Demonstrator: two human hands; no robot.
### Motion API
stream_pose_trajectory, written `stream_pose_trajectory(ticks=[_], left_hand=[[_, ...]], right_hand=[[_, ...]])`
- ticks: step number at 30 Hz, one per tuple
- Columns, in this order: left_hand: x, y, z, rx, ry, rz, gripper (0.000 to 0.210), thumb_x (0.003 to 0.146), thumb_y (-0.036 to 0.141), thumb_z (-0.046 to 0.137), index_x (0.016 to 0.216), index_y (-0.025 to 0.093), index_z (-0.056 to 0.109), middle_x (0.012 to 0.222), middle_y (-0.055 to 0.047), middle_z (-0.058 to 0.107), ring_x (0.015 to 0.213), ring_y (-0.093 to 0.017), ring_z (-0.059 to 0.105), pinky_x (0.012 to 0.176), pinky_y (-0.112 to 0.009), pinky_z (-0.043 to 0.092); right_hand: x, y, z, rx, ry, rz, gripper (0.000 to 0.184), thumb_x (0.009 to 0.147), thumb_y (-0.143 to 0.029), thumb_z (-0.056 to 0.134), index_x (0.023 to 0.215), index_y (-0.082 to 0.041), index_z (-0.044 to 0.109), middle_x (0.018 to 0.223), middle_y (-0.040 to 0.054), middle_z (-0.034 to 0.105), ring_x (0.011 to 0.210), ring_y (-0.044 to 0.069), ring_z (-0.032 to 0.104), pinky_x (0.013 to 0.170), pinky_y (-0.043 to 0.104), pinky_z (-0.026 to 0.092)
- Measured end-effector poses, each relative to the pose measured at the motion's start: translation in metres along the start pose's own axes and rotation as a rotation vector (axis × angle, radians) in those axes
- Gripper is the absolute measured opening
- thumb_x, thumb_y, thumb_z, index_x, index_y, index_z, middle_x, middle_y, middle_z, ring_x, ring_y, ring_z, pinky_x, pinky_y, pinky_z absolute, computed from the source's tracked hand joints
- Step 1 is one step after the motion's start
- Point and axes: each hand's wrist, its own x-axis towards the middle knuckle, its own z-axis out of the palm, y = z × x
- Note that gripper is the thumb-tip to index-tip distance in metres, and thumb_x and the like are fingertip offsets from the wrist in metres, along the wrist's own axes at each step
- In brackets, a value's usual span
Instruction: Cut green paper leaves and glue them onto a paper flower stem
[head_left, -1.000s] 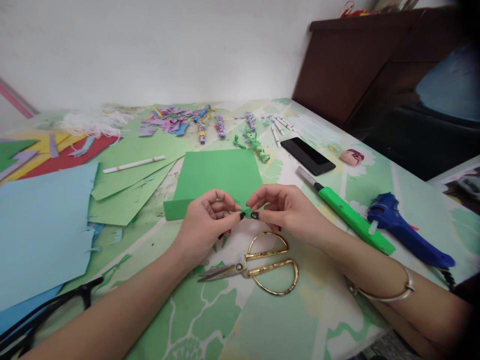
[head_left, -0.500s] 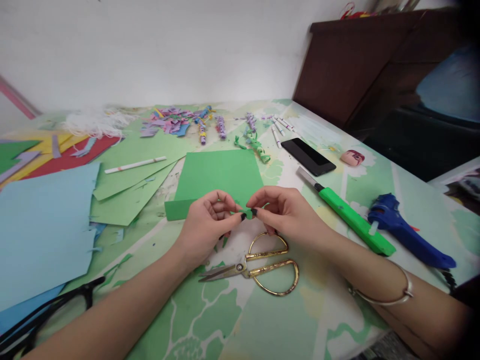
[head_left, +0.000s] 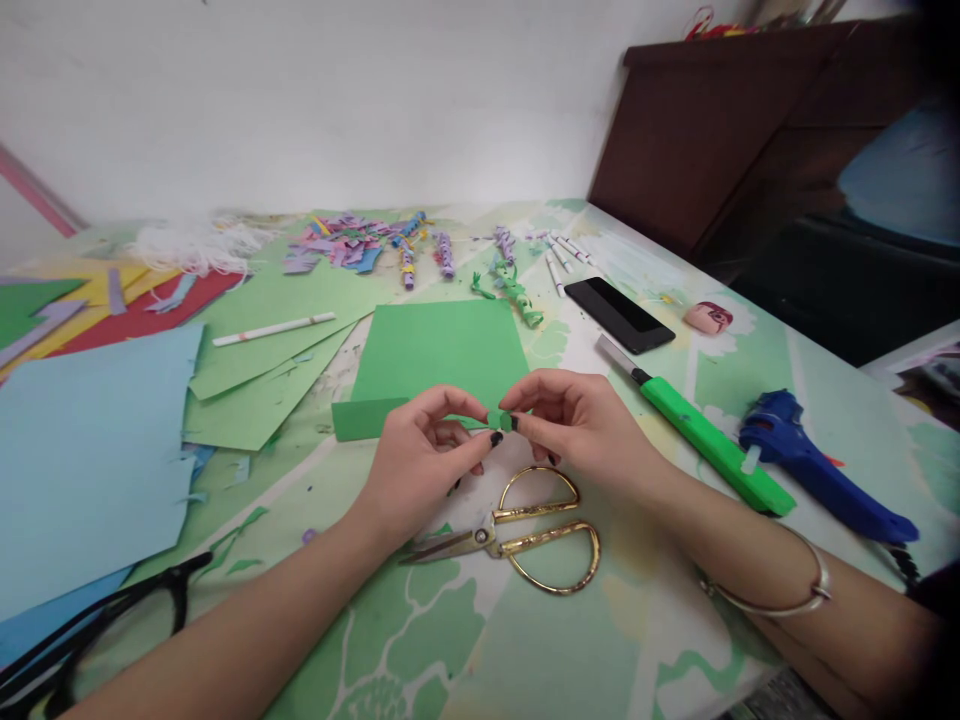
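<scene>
Between my two hands is a small piece of green paper [head_left: 498,420], pinched at its ends above the table. My left hand [head_left: 424,445] grips its left side with thumb and fingers. From the other side, my right hand [head_left: 574,420] pinches it between thumb and forefinger. Just behind my hands lies a folded sheet of green paper [head_left: 442,345], its front strip creased up. Gold-handled scissors [head_left: 491,535] rest on the table below my hands, blades pointing left.
To the right lie a green utility knife [head_left: 712,440] with its blade out, a blue glue gun [head_left: 817,465] and a black phone [head_left: 621,314]. Light blue paper [head_left: 90,460] and black glasses [head_left: 120,610] are at the left. Paper scraps [head_left: 345,245] and rolled paper figures [head_left: 517,295] sit behind.
The green piece has turned between my fingers and more of it shows. My left thumb has dropped slightly away from it. The tools and sheets stay put.
</scene>
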Motion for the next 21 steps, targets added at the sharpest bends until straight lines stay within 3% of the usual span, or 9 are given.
stream_pose_trajectory(ticks=[6,11,15,21], left_hand=[[-0.0019,-0.0007,0.0004,0.101,0.039,0.035,0.012,0.073,0.021,0.068,0.079,0.016,0.058,0.052,0.004,0.056,0.043,-0.007,0.052,0.038,-0.015,0.039],[-0.0022,-0.0032,0.0013,0.112,0.048,0.047,0.011,0.074,0.023,0.067,0.077,0.016,0.059,0.051,0.004,0.057,0.042,-0.007,0.052,0.037,-0.015,0.038],[-0.0024,-0.0042,0.0009,0.101,0.052,0.074,0.011,0.073,0.021,0.068,0.075,0.016,0.059,0.063,0.002,0.062,0.045,-0.007,0.055,0.038,-0.015,0.04],[-0.0019,-0.0035,0.0012,0.103,0.075,0.113,0.012,0.073,0.019,0.067,0.081,0.017,0.059,0.059,0.004,0.058,0.045,-0.007,0.054,0.038,-0.015,0.039]], right_hand=[[0.0,0.0016,0.0029,0.024,0.014,0.026,0.005,0.076,-0.016,0.061,0.08,-0.015,0.058,0.069,-0.0016,0.06,0.047,0.006,0.054,0.039,0.018,0.043],[0.0002,0.0034,0.0048,0.101,-0.02,0.037,0.004,0.077,-0.017,0.061,0.078,-0.015,0.057,0.063,-0.0026,0.059,0.045,0.007,0.056,0.04,0.018,0.043],[0.0002,0.0037,0.0058,0.132,-0.022,0.043,0.004,0.077,-0.016,0.061,0.078,-0.015,0.057,0.061,-0.0027,0.059,0.045,0.007,0.056,0.04,0.018,0.043],[0.0004,0.0039,0.0049,0.132,-0.023,0.029,0.004,0.076,-0.013,0.061,0.078,-0.015,0.057,0.061,-0.0032,0.059,0.045,0.007,0.056,0.041,0.017,0.044]])
